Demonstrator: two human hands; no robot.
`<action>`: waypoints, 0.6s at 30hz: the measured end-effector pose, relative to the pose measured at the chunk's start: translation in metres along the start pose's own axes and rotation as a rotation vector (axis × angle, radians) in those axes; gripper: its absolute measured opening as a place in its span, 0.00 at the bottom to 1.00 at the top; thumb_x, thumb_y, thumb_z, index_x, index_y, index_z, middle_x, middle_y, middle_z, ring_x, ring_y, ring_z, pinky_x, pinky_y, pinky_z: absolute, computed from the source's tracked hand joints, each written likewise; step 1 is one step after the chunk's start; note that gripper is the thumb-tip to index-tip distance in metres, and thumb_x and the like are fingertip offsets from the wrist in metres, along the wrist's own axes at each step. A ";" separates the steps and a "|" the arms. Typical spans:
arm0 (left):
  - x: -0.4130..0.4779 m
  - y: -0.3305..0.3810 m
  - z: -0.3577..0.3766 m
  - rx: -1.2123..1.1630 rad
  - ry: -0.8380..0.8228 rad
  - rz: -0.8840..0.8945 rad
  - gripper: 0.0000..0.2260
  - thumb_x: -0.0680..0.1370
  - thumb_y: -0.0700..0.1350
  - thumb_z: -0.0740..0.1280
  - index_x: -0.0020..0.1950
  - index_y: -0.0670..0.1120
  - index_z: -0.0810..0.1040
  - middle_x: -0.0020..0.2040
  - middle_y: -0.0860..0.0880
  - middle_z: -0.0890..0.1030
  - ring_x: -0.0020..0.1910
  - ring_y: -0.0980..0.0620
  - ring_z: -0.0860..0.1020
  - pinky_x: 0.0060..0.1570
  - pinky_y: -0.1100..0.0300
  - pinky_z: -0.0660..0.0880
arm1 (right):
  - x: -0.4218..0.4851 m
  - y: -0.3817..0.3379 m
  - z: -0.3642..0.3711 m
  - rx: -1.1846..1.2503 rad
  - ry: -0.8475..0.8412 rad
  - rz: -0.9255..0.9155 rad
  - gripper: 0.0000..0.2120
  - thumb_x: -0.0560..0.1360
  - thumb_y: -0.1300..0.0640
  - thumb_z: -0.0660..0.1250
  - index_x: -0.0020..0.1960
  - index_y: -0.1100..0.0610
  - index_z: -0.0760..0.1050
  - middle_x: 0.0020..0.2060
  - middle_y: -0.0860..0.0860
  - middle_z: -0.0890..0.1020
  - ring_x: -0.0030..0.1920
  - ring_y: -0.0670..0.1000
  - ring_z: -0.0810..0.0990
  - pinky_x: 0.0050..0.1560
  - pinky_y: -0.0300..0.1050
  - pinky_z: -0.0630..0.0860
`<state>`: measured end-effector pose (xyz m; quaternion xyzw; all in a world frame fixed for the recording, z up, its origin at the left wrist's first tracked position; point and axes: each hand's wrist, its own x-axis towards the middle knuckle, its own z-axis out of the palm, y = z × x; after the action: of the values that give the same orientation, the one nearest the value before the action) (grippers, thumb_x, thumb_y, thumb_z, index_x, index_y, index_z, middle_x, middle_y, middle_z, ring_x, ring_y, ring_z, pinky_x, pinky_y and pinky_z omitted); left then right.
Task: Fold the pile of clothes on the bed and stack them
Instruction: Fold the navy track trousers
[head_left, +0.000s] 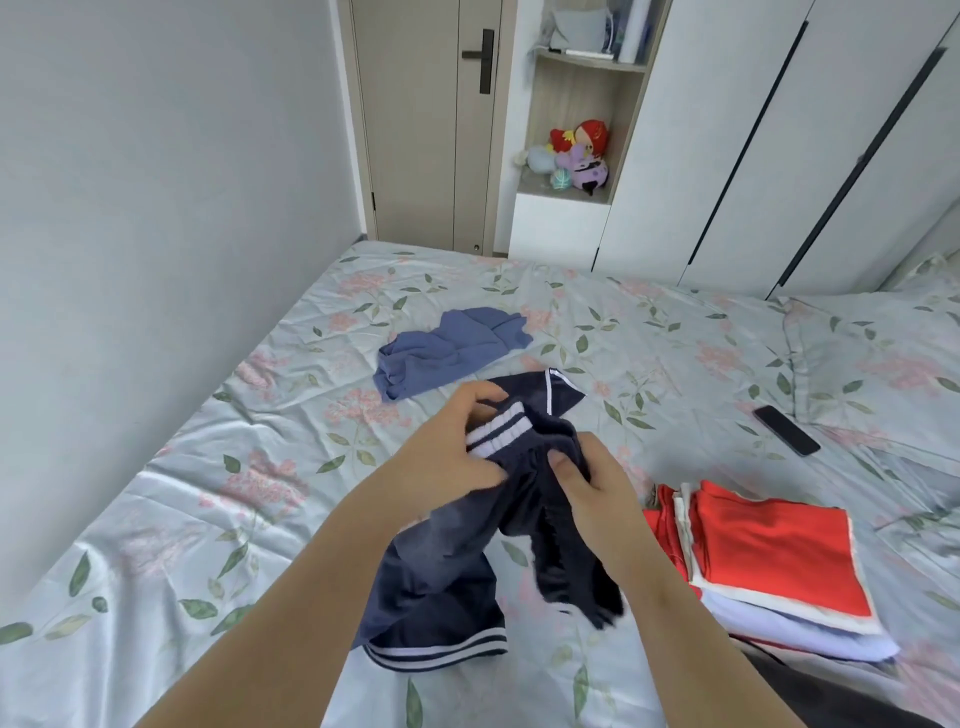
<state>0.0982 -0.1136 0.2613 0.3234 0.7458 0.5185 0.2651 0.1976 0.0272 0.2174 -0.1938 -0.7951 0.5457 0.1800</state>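
Now in hand: a navy garment (441, 571) with white stripes, bunched and lifted above the bed (156, 519), its lower part draping onto the floral sheet.
Left hand (457, 447): fingers curled around the striped band at the top of the garment.
Right hand (587, 483): pinching the dark cloth just beside the other hand.
Done: a folded stack (779, 551), red on top with white and pale layers beneath, sits to the right, near the garment.
Left to do: the navy piece looks not yet folded; a crumpled blue garment (447, 348) lies further up the bed, apart from the stack.
Around: a black phone (787, 430) lies on the sheet beyond the stack; a pillow (883, 353) at far right; plush toys (576, 156) on a shelf by the door.
In the way: the phone lies well apart from the stack and likely hinders nothing.
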 end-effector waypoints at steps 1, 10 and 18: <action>0.001 0.002 0.001 0.022 -0.020 0.026 0.24 0.72 0.35 0.71 0.59 0.57 0.68 0.52 0.60 0.74 0.45 0.68 0.75 0.39 0.76 0.70 | 0.004 -0.008 -0.002 -0.034 -0.005 -0.048 0.10 0.79 0.61 0.61 0.43 0.48 0.71 0.36 0.43 0.77 0.37 0.38 0.74 0.40 0.28 0.69; 0.040 0.070 -0.057 -0.171 0.403 0.084 0.07 0.76 0.46 0.69 0.51 0.45 0.80 0.51 0.51 0.82 0.50 0.56 0.80 0.53 0.62 0.77 | 0.056 -0.057 -0.036 -0.366 -0.114 -0.056 0.07 0.72 0.59 0.70 0.40 0.50 0.72 0.37 0.46 0.78 0.39 0.47 0.76 0.37 0.34 0.69; 0.063 0.147 -0.127 -0.164 0.578 0.273 0.07 0.77 0.45 0.68 0.52 0.42 0.79 0.49 0.49 0.82 0.45 0.53 0.80 0.48 0.63 0.77 | 0.123 -0.136 -0.077 -0.447 0.200 -0.145 0.06 0.76 0.59 0.63 0.40 0.53 0.71 0.33 0.47 0.74 0.40 0.53 0.73 0.38 0.43 0.66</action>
<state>-0.0048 -0.1054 0.4371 0.2374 0.6957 0.6779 -0.0040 0.1145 0.1059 0.3805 -0.2242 -0.8862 0.3200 0.2490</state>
